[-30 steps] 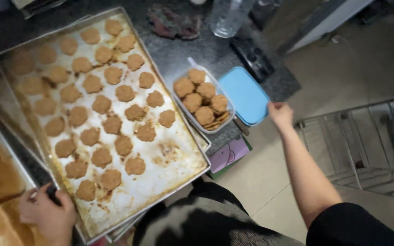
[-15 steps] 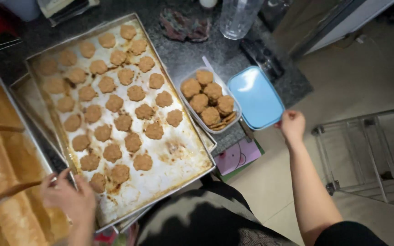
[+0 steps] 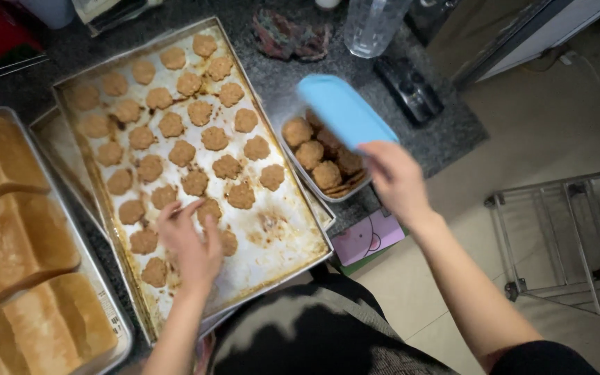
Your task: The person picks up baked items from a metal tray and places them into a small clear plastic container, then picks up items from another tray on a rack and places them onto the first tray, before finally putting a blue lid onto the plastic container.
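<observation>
Resting at the far left are loaves [image 3: 15,229]. The left hand [image 3: 190,243] lies on the tray [image 3: 282,239], fingers spread flat over cookies [image 3: 199,142], nothing gripped. These are judged light and crumbly, best pinched by the edges. Right of it, a tub [image 3: 324,170] of cookies; the right hand [image 3: 397,180] pinches its blue lid [image 3: 342,111].

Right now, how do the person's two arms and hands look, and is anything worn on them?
Both forearms are bare, with no gloves, rings, watch or bracelet visible. The left hand and the right hand are uncovered. Only near the right upper arm does a dark sleeve begin, at the bottom edge of the picture. No sleeve shows on the left arm.
</observation>
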